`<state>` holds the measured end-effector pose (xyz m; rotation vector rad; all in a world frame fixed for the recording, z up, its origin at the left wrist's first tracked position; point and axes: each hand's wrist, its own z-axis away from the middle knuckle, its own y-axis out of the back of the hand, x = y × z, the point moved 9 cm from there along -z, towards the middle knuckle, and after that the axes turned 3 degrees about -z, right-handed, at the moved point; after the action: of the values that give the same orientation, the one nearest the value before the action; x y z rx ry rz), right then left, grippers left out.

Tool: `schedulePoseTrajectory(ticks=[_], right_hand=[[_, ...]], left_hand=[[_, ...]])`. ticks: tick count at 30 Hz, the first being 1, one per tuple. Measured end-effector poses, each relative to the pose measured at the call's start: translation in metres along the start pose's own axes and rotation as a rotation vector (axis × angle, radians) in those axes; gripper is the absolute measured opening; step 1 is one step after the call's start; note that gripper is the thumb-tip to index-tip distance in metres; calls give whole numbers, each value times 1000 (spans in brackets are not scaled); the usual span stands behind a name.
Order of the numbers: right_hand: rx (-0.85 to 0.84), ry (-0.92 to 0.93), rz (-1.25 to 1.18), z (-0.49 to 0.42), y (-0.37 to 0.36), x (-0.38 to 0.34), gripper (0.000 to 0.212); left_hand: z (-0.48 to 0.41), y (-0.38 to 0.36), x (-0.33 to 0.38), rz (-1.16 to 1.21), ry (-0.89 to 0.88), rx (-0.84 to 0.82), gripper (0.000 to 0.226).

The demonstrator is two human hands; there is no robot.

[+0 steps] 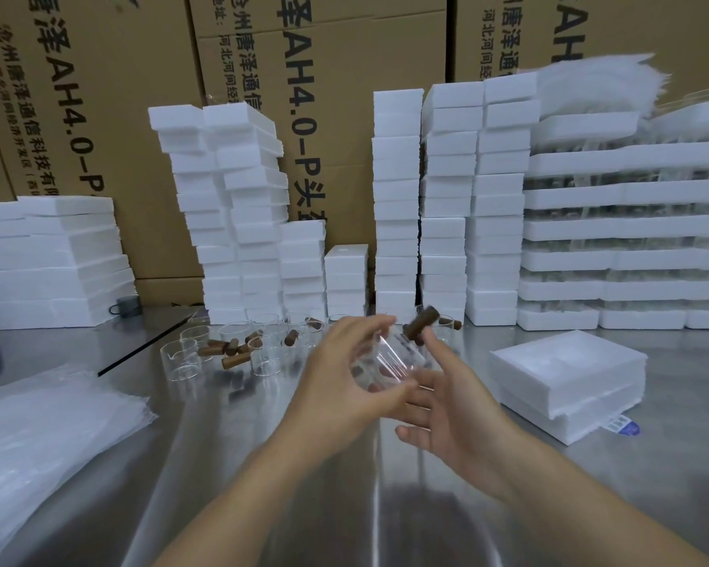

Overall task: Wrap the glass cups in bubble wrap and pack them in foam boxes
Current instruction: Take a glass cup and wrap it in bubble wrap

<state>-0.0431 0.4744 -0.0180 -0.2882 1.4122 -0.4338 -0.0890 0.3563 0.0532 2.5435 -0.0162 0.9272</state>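
Centre: left hand (340, 378) curls round clear glass cup (389, 360), brown handle toward 1 o'clock. Right hand (451, 407) fingers straight, under cup. Bubble wrap sheets (50, 435) at 8 o'clock; foam box (569, 374) at 3 o'clock.

- The glass cup (389, 362) is clear, with a dark brown handle (420, 326).
- The other cups (179, 358) are clear too, with brown handles.
- The foam boxes (398, 198) are plain white.
- The bubble wrap (46, 427) is a milky, see-through white.
- The surface (263, 464) is silver-grey with pale streaks.
- The cartons (344, 55) are tan with black lettering.
- A label (619, 425) shows blue and white.
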Motion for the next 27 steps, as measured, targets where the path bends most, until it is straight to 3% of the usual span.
schedulePoseTrajectory(ticks=[2,6,9,13,20,25,27], right_hand=[[11,19,-65,-1,2,0,64],[23,202,-114,-1,5,-12,48],[1,318,-45,0,2,-22,58],[-95,221,-210,-2,-4,-15,26],[90,440,24,7,4,-31,44],[-4,231,-187,1,1,-15,33],[31,269,-165,-1,5,-17,32]], left_hand=[[3,-9,9,-131,-120,-48,69],[4,-7,6,-251,-143,-15,69],[3,-5,0,-211,-91,1,67],[2,-3,-11,-61,10,26,65],[1,2,-15,47,88,66,68],[-2,4,-17,70,68,52,68],[-2,4,-17,65,56,68,66]])
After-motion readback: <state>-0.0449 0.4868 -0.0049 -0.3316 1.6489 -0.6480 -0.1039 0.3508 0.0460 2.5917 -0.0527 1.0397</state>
